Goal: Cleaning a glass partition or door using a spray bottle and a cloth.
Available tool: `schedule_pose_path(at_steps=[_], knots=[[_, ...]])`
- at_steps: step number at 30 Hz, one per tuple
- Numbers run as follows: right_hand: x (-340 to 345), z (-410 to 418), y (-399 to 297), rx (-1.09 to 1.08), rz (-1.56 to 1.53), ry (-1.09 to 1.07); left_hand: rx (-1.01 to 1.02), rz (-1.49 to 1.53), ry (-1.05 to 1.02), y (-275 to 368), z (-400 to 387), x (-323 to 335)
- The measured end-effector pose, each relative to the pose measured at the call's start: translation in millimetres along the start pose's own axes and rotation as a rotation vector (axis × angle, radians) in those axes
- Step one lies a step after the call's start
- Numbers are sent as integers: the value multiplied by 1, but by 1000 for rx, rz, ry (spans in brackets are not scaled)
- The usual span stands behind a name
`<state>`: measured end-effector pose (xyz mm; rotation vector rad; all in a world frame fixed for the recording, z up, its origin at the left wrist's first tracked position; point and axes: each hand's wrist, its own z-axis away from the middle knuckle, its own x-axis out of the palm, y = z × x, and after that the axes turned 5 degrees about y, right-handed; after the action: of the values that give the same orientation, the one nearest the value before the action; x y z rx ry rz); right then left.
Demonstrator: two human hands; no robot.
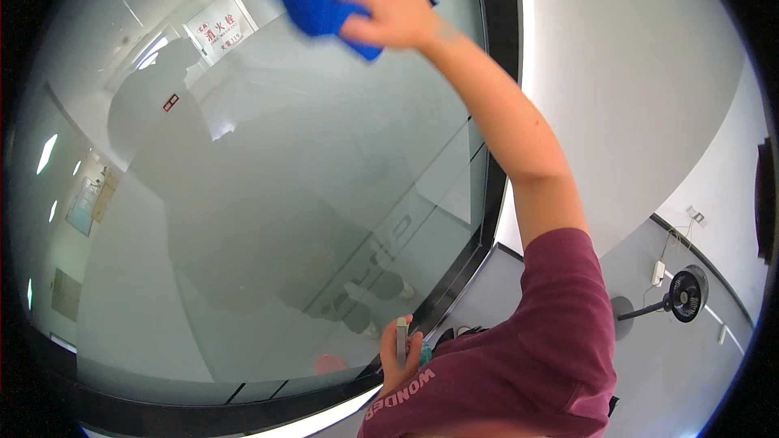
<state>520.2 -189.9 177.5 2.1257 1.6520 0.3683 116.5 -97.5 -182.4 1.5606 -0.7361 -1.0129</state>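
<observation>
A large glass pane (292, 194) in a black frame fills the left and middle of the head view, with reflections on its surface. High up, my right hand (380, 3), blurred, has its fingers spread over a blue cloth (310, 3) laid against the glass. The arm stretches up from a maroon sleeve. Low in the view, close to the shirt front and the pane's lower frame, my left hand (395, 350) is closed around a narrow grey-green object (401, 342) whose kind I cannot tell. Something teal (425, 354) shows beside those fingers, partly hidden.
The black frame (504, 24) borders the pane, with a white wall (627, 61) to its right. A black fan (688, 297) on a stand is at the lower right, near a white power strip (658, 272) and cables. A sign with red writing (220, 27) appears at the upper left.
</observation>
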Motion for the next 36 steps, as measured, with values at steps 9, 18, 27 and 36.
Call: schedule_pose_path(at_steps=[9, 18, 27, 36], knots=[[-21, 107, 115, 854, 125, 355, 42, -28, 31, -11, -2, 3], [-24, 110, 113, 915, 153, 355, 95, -70, 20, 1, 4, 11], [-9, 29, 100, 689, 405, 222, 93, -86, 43, -8, 16, 10], [15, -45, -85, 26, -28, 64, 108, -55, 3, -16, 16, 16]])
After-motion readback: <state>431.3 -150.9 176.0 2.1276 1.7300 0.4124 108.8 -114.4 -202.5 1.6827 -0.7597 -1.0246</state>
